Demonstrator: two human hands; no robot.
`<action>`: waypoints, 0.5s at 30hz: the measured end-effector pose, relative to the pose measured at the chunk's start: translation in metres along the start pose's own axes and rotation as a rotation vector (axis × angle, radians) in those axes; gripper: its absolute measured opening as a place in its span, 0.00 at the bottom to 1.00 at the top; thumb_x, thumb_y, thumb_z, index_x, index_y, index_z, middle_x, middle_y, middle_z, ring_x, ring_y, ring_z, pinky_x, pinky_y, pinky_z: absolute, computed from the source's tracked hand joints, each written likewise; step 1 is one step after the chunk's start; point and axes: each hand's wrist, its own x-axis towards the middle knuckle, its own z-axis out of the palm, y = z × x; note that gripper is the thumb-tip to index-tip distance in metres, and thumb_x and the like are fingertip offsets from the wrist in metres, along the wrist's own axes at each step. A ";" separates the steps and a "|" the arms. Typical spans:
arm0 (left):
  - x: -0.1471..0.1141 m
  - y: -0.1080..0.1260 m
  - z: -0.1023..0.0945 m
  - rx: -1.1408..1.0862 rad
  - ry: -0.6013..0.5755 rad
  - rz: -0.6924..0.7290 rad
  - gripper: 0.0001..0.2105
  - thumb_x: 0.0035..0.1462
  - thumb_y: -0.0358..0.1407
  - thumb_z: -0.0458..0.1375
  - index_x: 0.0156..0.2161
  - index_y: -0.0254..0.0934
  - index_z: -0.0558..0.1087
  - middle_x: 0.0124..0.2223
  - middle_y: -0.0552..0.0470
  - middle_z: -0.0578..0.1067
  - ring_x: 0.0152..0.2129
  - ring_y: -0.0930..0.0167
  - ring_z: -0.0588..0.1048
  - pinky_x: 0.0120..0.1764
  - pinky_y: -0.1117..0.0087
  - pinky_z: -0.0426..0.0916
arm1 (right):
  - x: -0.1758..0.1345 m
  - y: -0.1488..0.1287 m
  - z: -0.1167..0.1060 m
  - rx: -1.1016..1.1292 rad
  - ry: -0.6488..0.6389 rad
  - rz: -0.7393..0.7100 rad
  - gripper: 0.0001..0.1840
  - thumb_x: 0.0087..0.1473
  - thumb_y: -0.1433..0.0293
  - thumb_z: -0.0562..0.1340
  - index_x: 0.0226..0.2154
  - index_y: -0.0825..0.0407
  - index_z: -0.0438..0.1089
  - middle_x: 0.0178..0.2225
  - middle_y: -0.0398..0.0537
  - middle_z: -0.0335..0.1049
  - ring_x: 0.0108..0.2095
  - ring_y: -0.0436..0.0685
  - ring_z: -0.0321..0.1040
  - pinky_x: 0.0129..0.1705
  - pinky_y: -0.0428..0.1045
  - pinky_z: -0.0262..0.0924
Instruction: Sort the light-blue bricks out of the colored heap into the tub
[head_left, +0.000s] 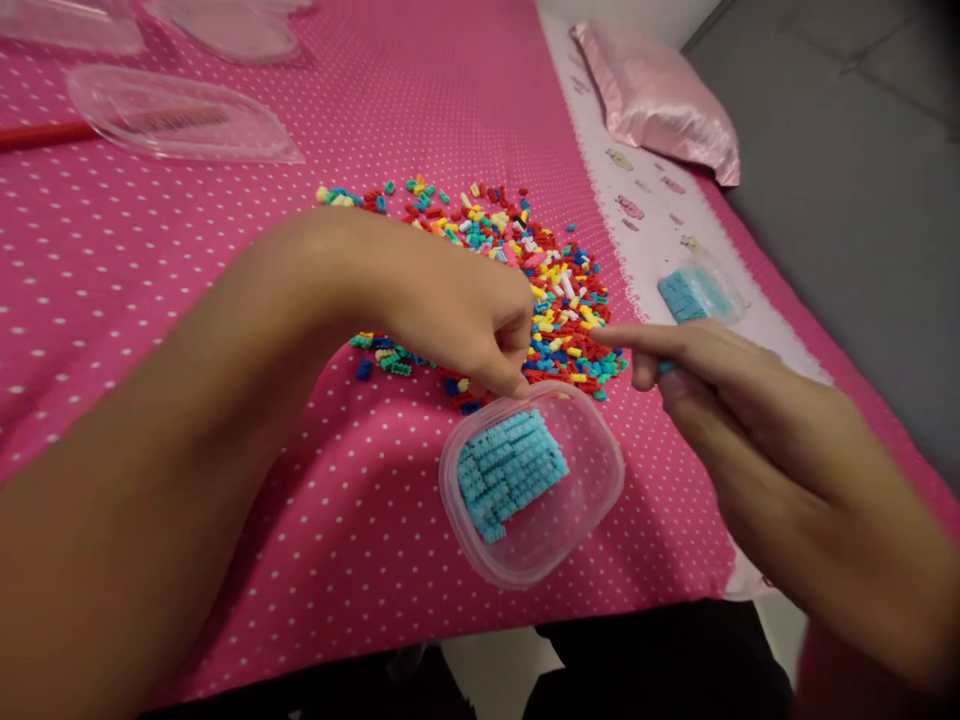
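A clear plastic container (600,480) stands near the table's front edge, with light-blue toy bricks (510,465) packed in rows on its left side. My left hand (457,300) reaches over a heap of small multicoloured bricks (562,290), its fingers curled in. Its thumb tip is at the container's far rim; whatever the fingers may hold is hidden. On the right, my right hand (720,390) stretches its index finger toward the heap's edge. Between its thumb and bent fingers shows a bit of a small blue brick (666,367).
Another clear container (701,290) with blue bricks lies to the right. Clear plastic pieces (180,115) and a red stick (45,135) are at the back left. A pink satin pillow (660,100) rests at the far right of the pink dotted cloth (315,530).
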 end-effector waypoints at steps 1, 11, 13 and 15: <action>0.000 0.000 0.000 -0.004 -0.006 0.002 0.14 0.58 0.43 0.57 0.30 0.35 0.77 0.23 0.55 0.73 0.20 0.77 0.65 0.27 0.75 0.54 | 0.000 0.002 0.003 0.056 0.033 0.041 0.17 0.67 0.68 0.56 0.56 0.42 0.67 0.42 0.43 0.71 0.40 0.51 0.67 0.39 0.48 0.61; 0.000 0.000 -0.001 0.014 0.005 0.015 0.12 0.59 0.40 0.56 0.28 0.35 0.75 0.22 0.55 0.71 0.17 0.78 0.60 0.23 0.75 0.52 | 0.004 0.016 0.026 0.445 0.041 0.156 0.05 0.52 0.70 0.71 0.30 0.49 0.74 0.23 0.34 0.70 0.20 0.43 0.54 0.21 0.41 0.49; -0.001 0.000 -0.001 0.017 0.007 0.006 0.12 0.58 0.40 0.56 0.27 0.35 0.74 0.22 0.55 0.70 0.17 0.78 0.60 0.22 0.75 0.52 | 0.003 0.014 0.026 0.399 0.016 0.104 0.03 0.56 0.72 0.68 0.32 0.48 0.77 0.26 0.34 0.74 0.20 0.42 0.58 0.22 0.41 0.52; 0.000 -0.001 -0.001 0.019 0.009 0.012 0.12 0.58 0.40 0.56 0.27 0.35 0.74 0.22 0.55 0.70 0.17 0.78 0.59 0.22 0.75 0.52 | 0.001 0.012 0.025 0.389 -0.025 0.072 0.07 0.58 0.75 0.65 0.34 0.47 0.78 0.31 0.36 0.79 0.26 0.43 0.68 0.27 0.40 0.59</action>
